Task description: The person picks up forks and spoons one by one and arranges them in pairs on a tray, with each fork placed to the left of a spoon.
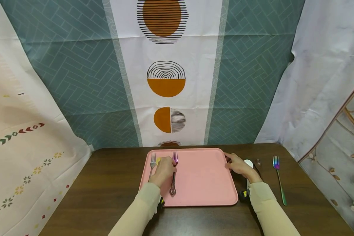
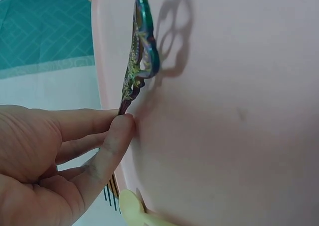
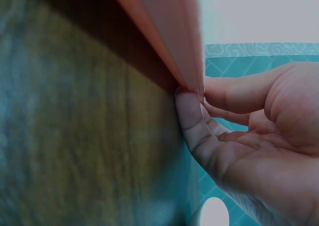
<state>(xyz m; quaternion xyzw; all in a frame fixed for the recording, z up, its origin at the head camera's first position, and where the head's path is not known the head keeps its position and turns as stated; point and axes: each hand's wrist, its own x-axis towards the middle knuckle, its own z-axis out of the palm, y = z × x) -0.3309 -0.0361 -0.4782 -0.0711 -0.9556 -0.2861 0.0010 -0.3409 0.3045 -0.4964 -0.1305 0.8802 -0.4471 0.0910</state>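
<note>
My left hand (image 1: pixel 164 168) pinches an ornate fork (image 1: pixel 172 190) between thumb and fingers, over the left part of a pink tray (image 1: pixel 203 180). The fork's purple tines point to the far side, and its openwork handle (image 2: pixel 142 52) shows up close in the left wrist view, casting a shadow on the tray. Beside that hand, a silver fork (image 1: pixel 153 160) and a yellow spoon (image 1: pixel 158 160) lie on the tray, partly covered by the hand. At the tray's right edge, my right hand (image 1: pixel 239 165) pinches the rim (image 3: pixel 192 61) between thumb and fingers.
Right of the tray, a white spoon (image 1: pixel 248 163) and a dark brown spoon (image 1: pixel 258 163) lie partly behind the right hand and wrist. Farther right is a rainbow fork (image 1: pixel 278 177) with a green handle. A patterned curtain (image 1: pixel 191 124) hangs behind the brown table (image 1: pixel 106 190).
</note>
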